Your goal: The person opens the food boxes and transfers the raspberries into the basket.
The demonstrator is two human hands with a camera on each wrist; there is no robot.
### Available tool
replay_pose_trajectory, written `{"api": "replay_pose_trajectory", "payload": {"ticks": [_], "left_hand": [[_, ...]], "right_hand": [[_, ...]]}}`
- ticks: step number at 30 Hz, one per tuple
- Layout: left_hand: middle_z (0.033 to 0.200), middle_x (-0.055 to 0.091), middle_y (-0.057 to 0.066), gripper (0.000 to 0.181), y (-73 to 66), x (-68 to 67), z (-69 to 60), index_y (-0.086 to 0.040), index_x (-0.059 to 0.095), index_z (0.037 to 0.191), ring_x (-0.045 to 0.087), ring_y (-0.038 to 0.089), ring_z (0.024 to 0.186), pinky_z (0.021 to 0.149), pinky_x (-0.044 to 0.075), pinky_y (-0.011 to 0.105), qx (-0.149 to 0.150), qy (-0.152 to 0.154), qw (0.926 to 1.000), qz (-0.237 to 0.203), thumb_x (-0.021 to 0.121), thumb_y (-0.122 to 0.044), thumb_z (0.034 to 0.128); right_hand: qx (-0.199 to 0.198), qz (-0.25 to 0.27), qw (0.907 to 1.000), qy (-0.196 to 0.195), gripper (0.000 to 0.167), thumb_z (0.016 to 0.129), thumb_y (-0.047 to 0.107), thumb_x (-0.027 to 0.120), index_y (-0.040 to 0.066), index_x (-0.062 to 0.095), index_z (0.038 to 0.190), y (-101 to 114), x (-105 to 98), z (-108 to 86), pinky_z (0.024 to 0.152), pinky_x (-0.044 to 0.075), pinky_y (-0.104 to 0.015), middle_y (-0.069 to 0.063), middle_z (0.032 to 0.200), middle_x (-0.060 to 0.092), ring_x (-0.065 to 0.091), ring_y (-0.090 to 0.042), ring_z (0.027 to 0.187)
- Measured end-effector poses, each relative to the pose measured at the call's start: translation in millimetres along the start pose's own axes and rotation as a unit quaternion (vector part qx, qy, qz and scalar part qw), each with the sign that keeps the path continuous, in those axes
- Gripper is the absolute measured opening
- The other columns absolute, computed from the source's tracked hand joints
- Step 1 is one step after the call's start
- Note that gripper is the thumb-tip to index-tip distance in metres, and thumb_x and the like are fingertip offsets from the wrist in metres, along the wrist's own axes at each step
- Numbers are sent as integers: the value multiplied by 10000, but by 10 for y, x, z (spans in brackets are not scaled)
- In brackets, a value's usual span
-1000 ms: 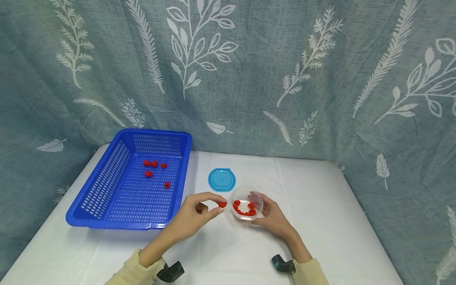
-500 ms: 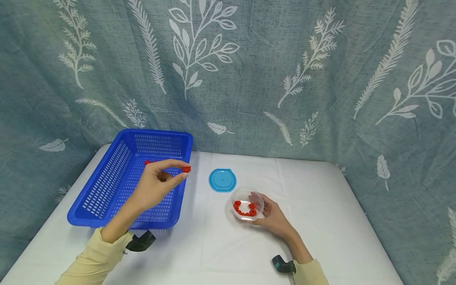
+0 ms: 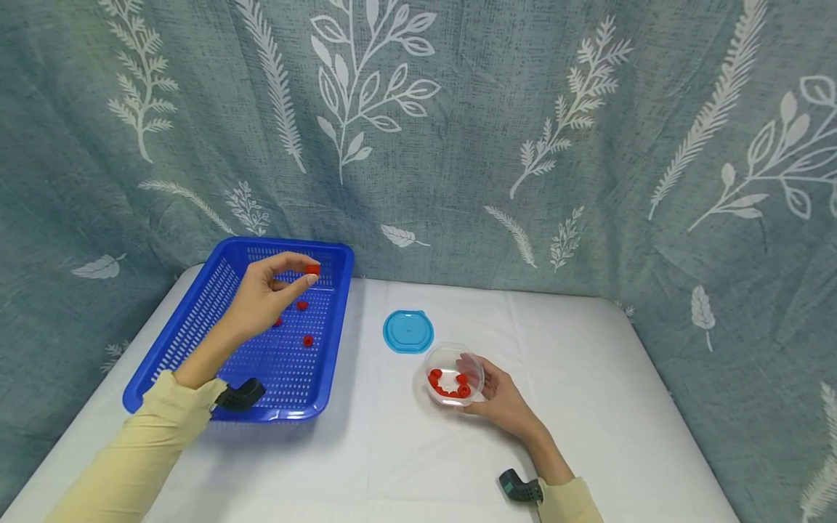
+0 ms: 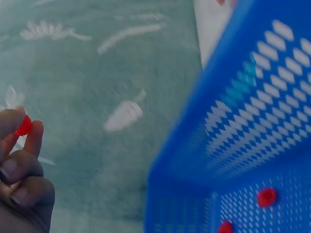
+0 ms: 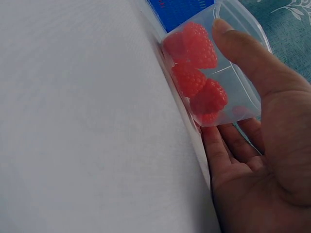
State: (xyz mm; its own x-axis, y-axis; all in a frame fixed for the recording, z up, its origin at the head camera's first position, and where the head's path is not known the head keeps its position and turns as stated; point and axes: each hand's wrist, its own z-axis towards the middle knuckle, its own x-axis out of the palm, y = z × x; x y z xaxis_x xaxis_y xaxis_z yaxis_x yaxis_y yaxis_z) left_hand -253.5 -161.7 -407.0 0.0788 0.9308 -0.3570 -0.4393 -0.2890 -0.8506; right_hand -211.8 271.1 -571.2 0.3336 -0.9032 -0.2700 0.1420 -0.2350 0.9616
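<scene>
Above the back part of the blue basket (image 3: 329, 349), the left hand (image 3: 264, 294) pinches a red raspberry (image 3: 312, 269) between thumb and fingertips; the left wrist view shows that raspberry (image 4: 24, 126) at the left edge. Below the hand, raspberries (image 3: 308, 340) lie on the basket floor, some partly hidden by the hand. The right hand (image 3: 500, 396) grips the side of a clear plastic container (image 3: 451, 354) that stands on the table. Several raspberries (image 5: 198, 46) lie in the container, seen through its wall in the right wrist view, with the thumb along its side.
A light blue lid (image 3: 408, 332) lies flat on the white table (image 3: 392, 450), between the basket and the container and a little behind them. A patterned green curtain (image 3: 458, 145) hangs behind the table.
The left hand has moved from beside the container leftward and back, over the basket, still pinching a raspberry. The right hand and the container have stayed in place.
</scene>
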Motion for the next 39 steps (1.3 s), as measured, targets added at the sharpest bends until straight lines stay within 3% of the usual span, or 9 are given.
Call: {"api": "replay_pose_trajectory", "payload": {"ticks": [6, 11, 13, 17, 21, 23, 31, 39], "left_hand": [[1136, 689, 124, 260, 277, -60, 143, -46, 688, 1216, 572, 82, 562, 497, 454, 267, -224, 5, 9994, 270, 668, -188, 1000], [1183, 688, 170, 274, 515, -83, 215, -47, 699, 1209, 615, 54, 709, 606, 529, 251, -474, 243, 9967, 611, 673, -219, 998], [1206, 686, 172, 273, 617, -85, 234, -43, 696, 1210, 581, 57, 678, 590, 513, 244, -593, 353, 9950, 726, 668, -217, 1001], [1227, 685, 169, 258, 811, -71, 267, -43, 699, 1203, 644, 160, 761, 654, 552, 325, -805, 561, 9900, 1009, 665, -201, 1003], [1193, 693, 178, 261, 989, -58, 268, -15, 698, 1200, 666, 315, 1031, 903, 531, 496, -936, 671, 9851, 1281, 670, -177, 997], [1155, 698, 181, 251, 1079, -54, 268, -4, 700, 1182, 641, 340, 1080, 935, 500, 510, -1003, 707, 9835, 1330, 679, -162, 989], [992, 718, 134, 194, 1348, -15, 256, 5, 729, 1065, 626, 252, 935, 829, 467, 364, -1064, 993, 9764, 1594, 749, -129, 926], [984, 724, 148, 153, 1417, 8, 183, 17, 730, 1027, 656, 303, 953, 896, 502, 506, -1210, 1385, 9668, 1775, 761, -41, 889]], "right_hand": [[120, -46, 9999, -34, 907, 750, 14, 873, 114, 422, 1531, 11, 3, -7, 1094, 355, -183, -111, 1557, 472, 371, -285, 1484], [176, -142, 9997, -54, 904, 753, 29, 876, 131, 426, 1531, 26, 9, -9, 1111, 347, -215, -92, 1565, 465, 365, -270, 1490], [165, -142, 9997, -60, 905, 752, 30, 879, 129, 427, 1530, 30, 12, -7, 1113, 345, -220, -92, 1562, 469, 366, -270, 1490], [138, -106, 9998, -59, 907, 747, 23, 880, 120, 428, 1528, 30, 12, -5, 1107, 347, -201, -99, 1556, 475, 369, -276, 1487], [130, -74, 9999, -41, 910, 743, 16, 880, 116, 429, 1526, 24, 7, -9, 1101, 349, -187, -108, 1553, 476, 370, -282, 1486], [122, -70, 9999, -31, 909, 745, 18, 879, 116, 427, 1528, 20, 2, -11, 1103, 349, -193, -109, 1554, 475, 370, -285, 1485], [79, -191, 9998, -55, 900, 756, 30, 872, 120, 423, 1531, 12, -17, -11, 1103, 351, -212, -104, 1551, 483, 376, -286, 1483], [128, -121, 9998, -27, 904, 752, 22, 872, 121, 424, 1531, 21, -3, -9, 1101, 350, -200, -109, 1558, 473, 370, -281, 1486]]}}
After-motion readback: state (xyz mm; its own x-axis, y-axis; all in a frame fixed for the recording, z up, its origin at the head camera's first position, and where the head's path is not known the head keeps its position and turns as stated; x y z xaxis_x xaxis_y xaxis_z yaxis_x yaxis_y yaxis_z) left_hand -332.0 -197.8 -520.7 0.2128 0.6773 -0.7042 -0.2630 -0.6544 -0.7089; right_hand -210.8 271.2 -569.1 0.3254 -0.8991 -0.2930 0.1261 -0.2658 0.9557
